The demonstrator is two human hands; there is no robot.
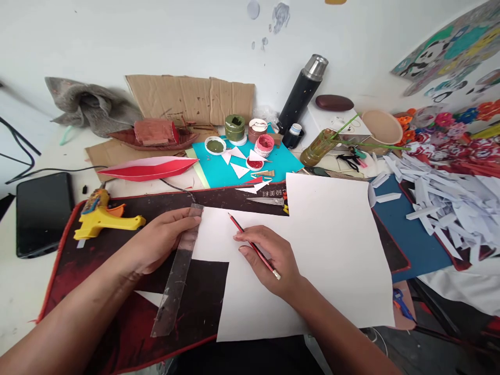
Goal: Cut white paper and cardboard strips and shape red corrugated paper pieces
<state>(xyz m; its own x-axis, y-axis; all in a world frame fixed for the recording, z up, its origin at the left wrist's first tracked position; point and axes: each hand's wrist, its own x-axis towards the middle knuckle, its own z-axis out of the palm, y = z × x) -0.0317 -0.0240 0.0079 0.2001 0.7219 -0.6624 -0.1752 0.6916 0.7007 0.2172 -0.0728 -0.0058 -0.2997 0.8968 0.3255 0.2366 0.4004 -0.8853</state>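
A clear, smudged ruler [175, 284] slants across the left edge of a cut white sheet of paper [332, 250]. My left hand [166, 237] grips the ruler near its upper end, thumb on top, close to the paper's corner. In my right hand [273, 255] is a red and black pencil [253, 245], held loosely between thumb and fingers over the paper. Its tip points up and left, toward the sheet's upper edge. Scissors [269, 201] lie just beyond that edge, their handles partly hidden by the paper. A small white paper scrap [150, 298] rests left of the ruler.
A yellow glue gun [105, 216] and a black phone [45, 213] lie left. Behind are a red paper boat [148, 168], a brown model boat [152, 136], open paint pots [234, 127] and a black flask [300, 96]. Folded paper strips [453, 208] pile up right.
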